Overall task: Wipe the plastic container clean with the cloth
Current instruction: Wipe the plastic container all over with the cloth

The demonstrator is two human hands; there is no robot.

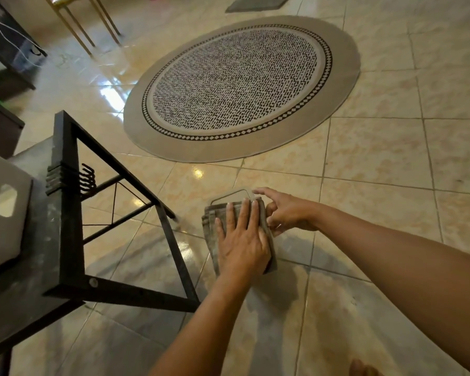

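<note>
Lower centre of frame: cloth is pressed flat by the open-palmed left hand onto a translucent plastic container. Right hand, fingers loosely curled, steadies its edge. Wiping is judged underway; completion cannot be told.

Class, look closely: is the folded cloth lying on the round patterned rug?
No. The cloth lies on the bare tiled floor under the left hand, well short of the round rug.

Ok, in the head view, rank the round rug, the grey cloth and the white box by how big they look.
1. round rug
2. white box, cut off by the frame and nearer the camera, so unsure
3. grey cloth
</note>
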